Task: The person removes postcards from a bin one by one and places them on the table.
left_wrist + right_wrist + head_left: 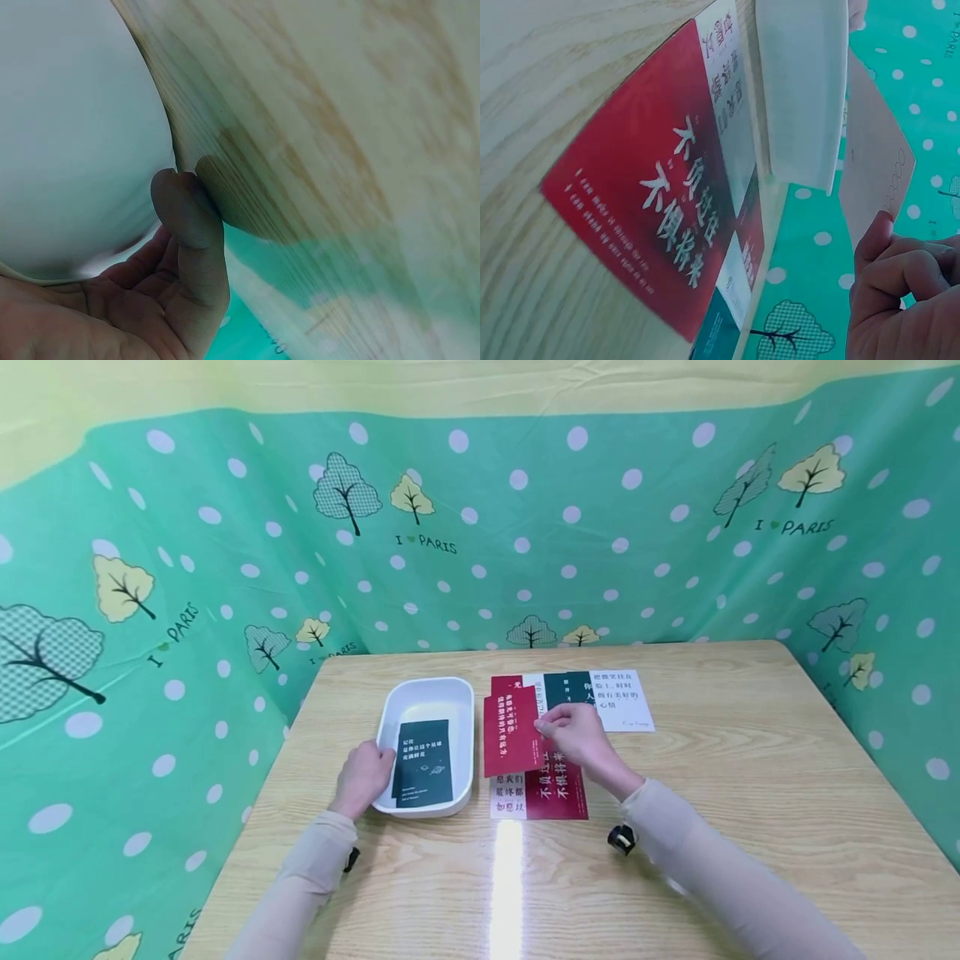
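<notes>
My right hand (576, 732) pinches a red postcard (512, 731) by its edge, above other cards. In the right wrist view, the held card's pale back (874, 157) faces the camera, with the thumb and fingers (907, 274) at its corner. My left hand (365, 779) holds the left side of a white plastic basin (467, 735); the left wrist view has the thumb (187, 206) against the basin's wall (75, 135). A dark green postcard (423, 764) with white print lies inside the basin, seemingly on top of another.
Right of the basin, several postcards lie side by side and partly overlapping: a red one (558, 793), a white one (507, 806), a dark green one (558, 687) and a white one (626, 702) at the back. Green dotted cloth (517, 552) hangs around the wooden table (720, 760).
</notes>
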Motion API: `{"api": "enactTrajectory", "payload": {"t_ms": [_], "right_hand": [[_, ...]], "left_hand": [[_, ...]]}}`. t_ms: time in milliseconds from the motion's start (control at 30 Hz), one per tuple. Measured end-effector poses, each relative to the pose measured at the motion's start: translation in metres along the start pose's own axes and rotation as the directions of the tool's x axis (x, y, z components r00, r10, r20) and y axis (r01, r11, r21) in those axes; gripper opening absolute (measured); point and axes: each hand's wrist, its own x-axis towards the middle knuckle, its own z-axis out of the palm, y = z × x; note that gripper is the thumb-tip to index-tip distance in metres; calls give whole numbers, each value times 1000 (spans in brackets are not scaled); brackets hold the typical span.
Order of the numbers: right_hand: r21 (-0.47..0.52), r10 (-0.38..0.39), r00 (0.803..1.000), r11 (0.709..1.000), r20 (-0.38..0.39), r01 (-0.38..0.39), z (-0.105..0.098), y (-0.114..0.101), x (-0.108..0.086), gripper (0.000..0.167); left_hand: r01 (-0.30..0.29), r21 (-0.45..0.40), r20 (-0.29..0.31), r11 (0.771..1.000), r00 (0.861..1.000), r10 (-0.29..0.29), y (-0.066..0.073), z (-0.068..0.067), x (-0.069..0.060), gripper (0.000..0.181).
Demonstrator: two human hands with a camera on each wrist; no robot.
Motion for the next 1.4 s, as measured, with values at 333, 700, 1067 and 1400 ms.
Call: {"api": "enactTrajectory", "payload": {"t_ms": [333, 700, 1067, 1400], "right_hand": [[-19, 34, 999, 999, -14, -34, -15, 17, 1, 20], [-65, 76, 996, 995, -39, -78, -37, 35, -6, 20], [-66, 86, 996, 994, -38, -88, -49, 55, -15, 18], [-127, 63, 997, 990, -34, -67, -59, 66, -23, 19]], "left_hand": [[-5, 6, -7, 1000, 1000, 5, 1, -1, -1, 41], [-1, -4, 3, 1000, 1000, 1, 0, 1, -1, 41], [6, -18, 15, 1000, 1000, -6, -1, 0, 0, 41], [6, 4, 1, 1000, 1000, -6, 0, 1, -1, 40]]}}
